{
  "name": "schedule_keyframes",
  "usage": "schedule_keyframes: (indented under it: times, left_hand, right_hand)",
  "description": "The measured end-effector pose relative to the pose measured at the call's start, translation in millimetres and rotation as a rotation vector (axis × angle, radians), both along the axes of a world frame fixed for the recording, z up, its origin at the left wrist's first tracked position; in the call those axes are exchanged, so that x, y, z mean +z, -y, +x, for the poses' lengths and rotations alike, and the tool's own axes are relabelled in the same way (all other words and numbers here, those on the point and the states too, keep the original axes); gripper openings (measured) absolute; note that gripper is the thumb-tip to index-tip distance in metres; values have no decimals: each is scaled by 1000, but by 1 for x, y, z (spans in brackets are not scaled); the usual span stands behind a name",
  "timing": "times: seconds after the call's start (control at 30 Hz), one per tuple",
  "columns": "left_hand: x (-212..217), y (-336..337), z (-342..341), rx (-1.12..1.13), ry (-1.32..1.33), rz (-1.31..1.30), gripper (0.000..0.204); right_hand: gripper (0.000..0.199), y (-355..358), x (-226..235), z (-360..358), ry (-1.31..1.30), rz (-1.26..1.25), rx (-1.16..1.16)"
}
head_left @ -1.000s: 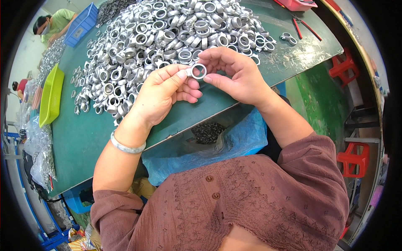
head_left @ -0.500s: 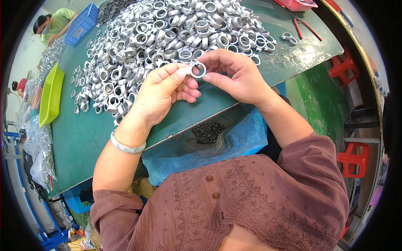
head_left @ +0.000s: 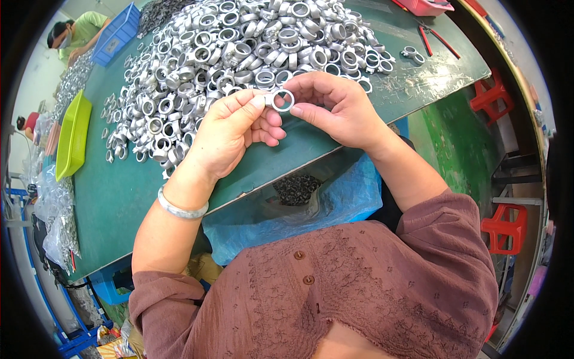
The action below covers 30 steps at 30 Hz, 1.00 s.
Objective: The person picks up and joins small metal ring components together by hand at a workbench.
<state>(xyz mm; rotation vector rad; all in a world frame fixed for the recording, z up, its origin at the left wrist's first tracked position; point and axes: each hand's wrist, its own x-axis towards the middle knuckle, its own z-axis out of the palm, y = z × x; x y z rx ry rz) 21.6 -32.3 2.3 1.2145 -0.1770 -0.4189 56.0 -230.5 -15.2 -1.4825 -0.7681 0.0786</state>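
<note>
Head: ring pile (head_left: 239, 54) behind hands' metal ring (head_left: 281, 100).

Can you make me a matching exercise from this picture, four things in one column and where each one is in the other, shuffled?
Things:
1. metal ring
2. blue plastic bag
3. green tray
4. pale bangle

Places:
A. on the left wrist
B. at the table's left edge
C. pinched between the left hand and right hand
D. below the table's near edge, at the person's lap

Pairs: 1-C, 2-D, 3-B, 4-A
</note>
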Motion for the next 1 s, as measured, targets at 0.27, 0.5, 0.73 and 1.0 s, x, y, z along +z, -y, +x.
schedule_keyframes:
  times: [0.27, 0.5, 0.73, 1.0]
  left_hand:
    - [1, 0, 0, -13, 14, -17, 21]
    - [7, 5, -3, -23, 17, 10, 17]
    - [8, 10, -5, -3, 59, 55, 21]
    - [2, 11, -5, 70, 134, 134, 20]
  right_hand:
    - [22, 0, 0, -1, -39, 29, -5]
    - [23, 2, 0, 1, -53, 28, 9]
    - [26, 3, 2, 2, -8, 48, 62]
    - [35, 3, 1, 0, 4, 157, 186]
